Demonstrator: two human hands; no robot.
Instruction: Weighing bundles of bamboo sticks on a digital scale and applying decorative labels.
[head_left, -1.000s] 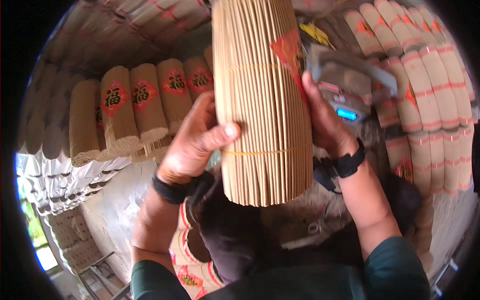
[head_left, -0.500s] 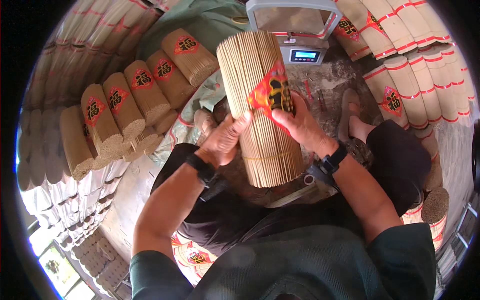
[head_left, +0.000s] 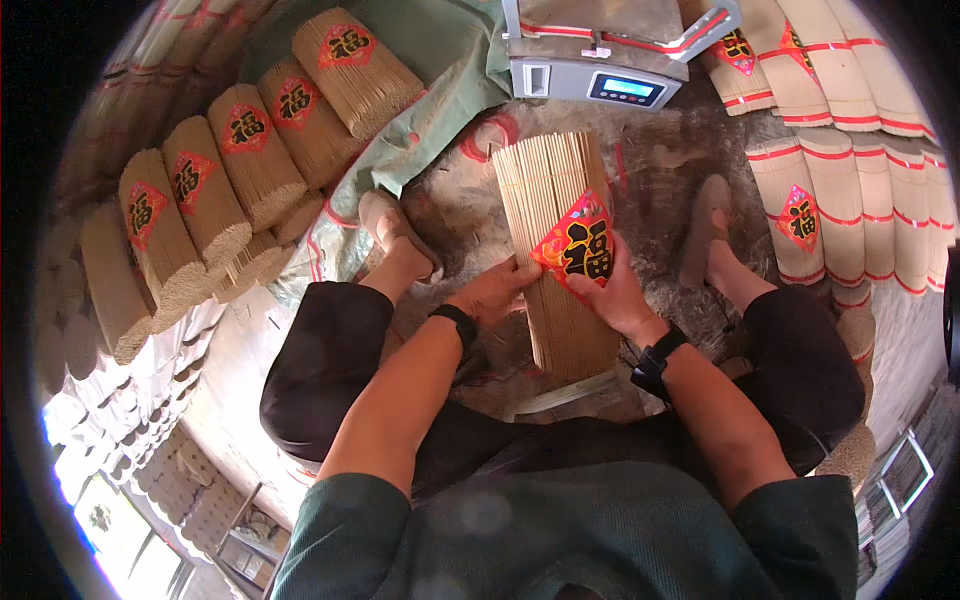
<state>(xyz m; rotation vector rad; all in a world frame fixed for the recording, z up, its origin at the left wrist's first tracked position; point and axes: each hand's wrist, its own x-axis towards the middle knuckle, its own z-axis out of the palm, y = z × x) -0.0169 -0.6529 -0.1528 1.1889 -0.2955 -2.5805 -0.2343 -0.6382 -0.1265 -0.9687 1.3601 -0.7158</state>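
Between my knees I hold a thick bundle of thin tan sticks (head_left: 545,215), its top leaning a little to the left. A red diamond label (head_left: 580,240) with black and gold print lies on its front. My left hand (head_left: 495,288) is closed on the bundle's left side, its fingertips partly hidden behind it. My right hand (head_left: 622,298) grips the right side, with the thumb at the label's lower corner.
Beyond the bundle stands a grey scale (head_left: 600,75) with a lit blue display. Similar labelled bundles (head_left: 255,150) lie in a row at left, near a green sheet (head_left: 425,130). Red-banded bundles (head_left: 850,200) are stacked at right. My feet flank the stained floor (head_left: 460,215).
The bundle has come down from near the scale and been turned, so its label faces up more squarely. Both hands still hold it. The whole view has shifted, and my knees are wider apart.
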